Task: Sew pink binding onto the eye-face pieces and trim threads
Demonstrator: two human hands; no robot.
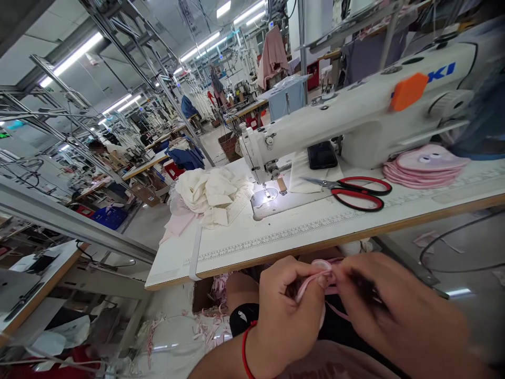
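Over my lap, just off the table's front edge, both hands pinch a small pink fabric piece (321, 267) with a pale edge. My left hand (290, 310), with a red cord at the wrist, has its fingers closed round the fabric. My right hand (390, 300) meets it from the other side, thumb and fingertips pressed together on the same piece; it is somewhat blurred. Much of the fabric is hidden behind the fingers. Above the hands on the table lie red-and-black scissors (361, 193), partly open, and a stack of pink fabric pieces (426, 167) with eye shapes on top.
A white sewing machine (315, 129) with its lamp lit stands on the table (236, 247). Crumpled cream fabric (209, 192) lies left of the needle. A black phone (322, 155) rests behind the scissors. Pink scraps (209, 326) litter the floor below.
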